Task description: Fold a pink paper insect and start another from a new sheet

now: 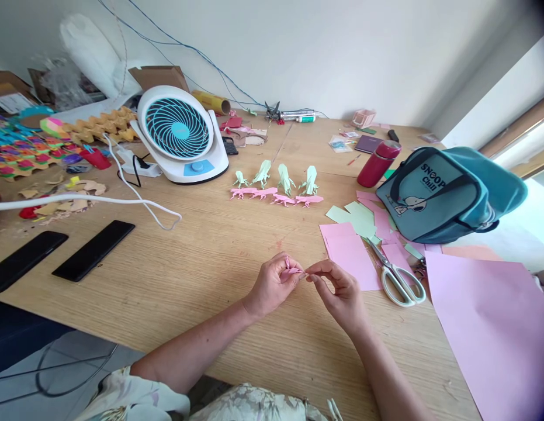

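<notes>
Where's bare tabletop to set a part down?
Widest near the hands: tabletop between the right-hand phone, fan and left hand. Smaller: the strip between that hand and the paper figures. Crowded: right side, with pink sheets, scissors and teal bag; far left, multicolored craft pieces.

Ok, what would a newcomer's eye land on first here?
Probably the white fan at back left and the teal bag at right. Between them, green paper figures stand in a row behind pink paper figures. In front, the left hand pinches a pink folded piece, the right hand at its tip.
</notes>
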Available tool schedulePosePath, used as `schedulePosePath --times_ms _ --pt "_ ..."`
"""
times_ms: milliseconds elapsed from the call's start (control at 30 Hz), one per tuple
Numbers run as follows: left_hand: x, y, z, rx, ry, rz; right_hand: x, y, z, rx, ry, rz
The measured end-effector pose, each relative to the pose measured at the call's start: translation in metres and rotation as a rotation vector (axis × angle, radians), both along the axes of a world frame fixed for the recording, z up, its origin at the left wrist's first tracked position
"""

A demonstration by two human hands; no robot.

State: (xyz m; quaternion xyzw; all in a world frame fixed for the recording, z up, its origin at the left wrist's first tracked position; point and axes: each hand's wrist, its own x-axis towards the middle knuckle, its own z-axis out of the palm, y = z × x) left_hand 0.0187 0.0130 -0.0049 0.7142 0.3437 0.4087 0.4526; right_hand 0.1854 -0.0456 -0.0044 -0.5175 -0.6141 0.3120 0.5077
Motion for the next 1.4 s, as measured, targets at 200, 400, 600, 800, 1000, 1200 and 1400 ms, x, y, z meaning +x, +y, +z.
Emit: schedulePosePath --times_ms 200,400,600,800,1000,1200,1400 --pt "-0.001 -0.002 0.003 0.101 0.03 -0.037 -0.005 0.001 0.001 0.062 -0.092 -0.014" --pt "-0.003 -0.001 0.002 0.229 0.056 -0.001 -0.005 0.002 -0.008 0.003 0.002 -0.03" --pt "-0.003 0.0 -0.006 0.287 -0.016 0.008 -0.005 0.001 -0.007 -0.048 0.032 -0.033" --pt "-0.002 0.0 -0.009 0.325 -0.02 0.028 -0.009 0.0 -0.006 0.022 -0.07 -0.054" --pt "0.0 -0.002 -0.008 0.283 0.031 0.016 -0.011 0.0 -0.008 0.135 -0.218 -0.068" --pt "0.0 -0.003 -0.006 0.237 0.043 -0.024 -0.011 0.0 -0.008 0.105 -0.193 -0.022" --pt "0.0 0.0 -0.004 0.12 -0.005 -0.034 -0.008 0.002 -0.009 0.083 -0.143 -0.003"
